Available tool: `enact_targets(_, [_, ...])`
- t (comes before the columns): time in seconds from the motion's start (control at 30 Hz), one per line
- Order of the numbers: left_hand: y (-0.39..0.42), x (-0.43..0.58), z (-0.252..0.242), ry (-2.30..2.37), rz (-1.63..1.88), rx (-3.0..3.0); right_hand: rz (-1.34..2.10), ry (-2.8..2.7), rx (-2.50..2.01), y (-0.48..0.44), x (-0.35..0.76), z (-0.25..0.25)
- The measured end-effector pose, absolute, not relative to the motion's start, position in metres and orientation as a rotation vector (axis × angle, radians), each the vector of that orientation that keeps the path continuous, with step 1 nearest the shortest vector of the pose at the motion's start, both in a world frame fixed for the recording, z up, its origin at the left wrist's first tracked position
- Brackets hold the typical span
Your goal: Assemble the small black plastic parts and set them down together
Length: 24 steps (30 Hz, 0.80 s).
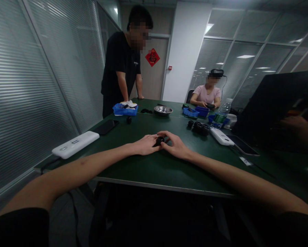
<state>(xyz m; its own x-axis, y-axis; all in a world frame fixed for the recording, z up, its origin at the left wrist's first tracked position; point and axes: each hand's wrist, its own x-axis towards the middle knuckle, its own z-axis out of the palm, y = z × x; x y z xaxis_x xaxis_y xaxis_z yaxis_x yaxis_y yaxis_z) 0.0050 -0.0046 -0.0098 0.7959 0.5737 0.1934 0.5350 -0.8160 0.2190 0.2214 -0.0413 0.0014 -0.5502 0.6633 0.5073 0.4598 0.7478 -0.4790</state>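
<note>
Beyond the hands stand a blue basket (125, 112) at left and a metal bowl (163, 114) near mid-table; black parts (201, 128) and a bottle (220, 116) flank the right. Green tabletop (143, 168) runs from the hands to the front edge and back toward the bowl. Between left hand (145, 144) and right hand (175, 145) sits a black piece (159, 140), pinched by right thumb and finger; I cannot tell the left's hold, nor the piece's facing or long axis.
</note>
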Motion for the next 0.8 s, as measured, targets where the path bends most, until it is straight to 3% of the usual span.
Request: enact_targets(0.8, [-0.012, 0.007, -0.002, 0.921, 0.398, 2.819, 0.366, -2.223, -0.817, -0.037, 0.223, 0.0])
